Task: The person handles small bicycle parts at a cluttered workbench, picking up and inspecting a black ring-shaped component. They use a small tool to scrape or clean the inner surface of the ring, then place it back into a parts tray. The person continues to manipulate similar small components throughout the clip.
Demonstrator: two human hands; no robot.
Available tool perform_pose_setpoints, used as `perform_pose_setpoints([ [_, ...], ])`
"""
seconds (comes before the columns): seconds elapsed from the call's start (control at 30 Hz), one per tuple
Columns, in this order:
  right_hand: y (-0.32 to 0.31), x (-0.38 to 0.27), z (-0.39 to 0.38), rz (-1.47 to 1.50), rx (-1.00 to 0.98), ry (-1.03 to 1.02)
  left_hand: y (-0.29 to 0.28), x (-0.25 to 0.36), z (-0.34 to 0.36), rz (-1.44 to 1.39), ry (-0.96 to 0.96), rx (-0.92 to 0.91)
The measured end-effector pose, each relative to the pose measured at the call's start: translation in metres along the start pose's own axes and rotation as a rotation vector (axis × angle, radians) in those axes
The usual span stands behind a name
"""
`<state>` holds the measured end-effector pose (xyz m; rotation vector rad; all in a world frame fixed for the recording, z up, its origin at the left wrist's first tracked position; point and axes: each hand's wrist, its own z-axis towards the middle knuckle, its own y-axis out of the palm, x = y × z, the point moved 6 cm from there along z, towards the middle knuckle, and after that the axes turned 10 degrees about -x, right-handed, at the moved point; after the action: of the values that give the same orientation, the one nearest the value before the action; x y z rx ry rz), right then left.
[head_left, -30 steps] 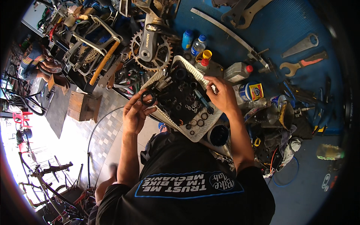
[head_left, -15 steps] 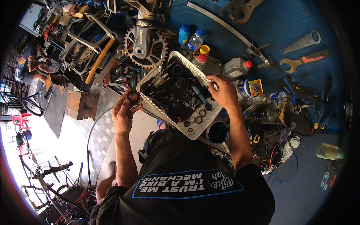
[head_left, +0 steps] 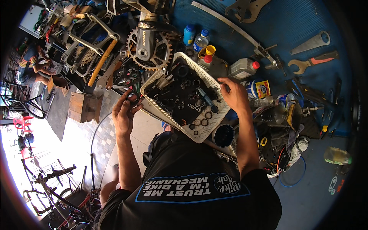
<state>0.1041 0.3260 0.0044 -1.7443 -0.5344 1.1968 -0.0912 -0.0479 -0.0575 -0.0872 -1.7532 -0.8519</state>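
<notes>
My left hand (head_left: 123, 117) pinches a dark ring-shaped part (head_left: 132, 99) between its fingers, just off the left edge of a white plastic basket (head_left: 200, 136). Inside the basket lie small rings (head_left: 208, 115), nuts, washers, other metal parts and a blue-grey cylindrical tool (head_left: 207, 100). My right hand (head_left: 234, 95) is beside the basket's right rim with thumb and forefinger apart and nothing visible between them. Its other fingers curl away from view, and whether it touches the rim is hard to tell.
A bicycle crank with chainring (head_left: 148, 50) stands beyond the basket. Bottles (head_left: 201, 40), a grey jug (head_left: 243, 69) and an open dark tub (head_left: 223, 135) surround it. Wrenches (head_left: 312, 62) lie on the blue surface at right. Another person (head_left: 28, 65) sits far left.
My right hand has let go of the basket's rim and shifted slightly right. My left hand has moved a little left with the ring-shaped part.
</notes>
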Motion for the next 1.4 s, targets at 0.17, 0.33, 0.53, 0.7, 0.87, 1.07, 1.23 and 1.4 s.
perform_pose_setpoints([
  [0.17,-0.003,-0.001,-0.002,0.011,-0.017,0.056,-0.001,-0.002,0.001,0.02,-0.003,0.009],
  [0.33,-0.011,0.006,-0.005,0.018,0.017,0.038,0.002,-0.004,0.006,0.023,-0.004,-0.007],
  [0.53,-0.009,0.015,-0.01,-0.004,0.015,0.062,0.007,-0.008,0.01,0.001,-0.014,-0.03],
  [0.7,0.007,0.014,-0.015,-0.025,-0.062,0.052,0.012,-0.008,0.012,0.004,-0.015,-0.052],
  [0.87,0.021,0.022,-0.016,-0.029,-0.091,0.064,0.013,-0.007,0.013,0.004,-0.008,-0.062],
  [1.07,0.017,0.019,-0.016,-0.042,-0.09,0.059,0.012,-0.009,0.012,0.014,-0.009,-0.061],
  [1.23,0.018,0.015,-0.018,-0.08,-0.123,0.095,0.014,-0.01,0.012,0.006,-0.011,-0.062],
  [1.4,0.026,0.022,-0.018,-0.06,-0.132,0.095,0.016,-0.01,0.012,-0.003,-0.013,-0.072],
])
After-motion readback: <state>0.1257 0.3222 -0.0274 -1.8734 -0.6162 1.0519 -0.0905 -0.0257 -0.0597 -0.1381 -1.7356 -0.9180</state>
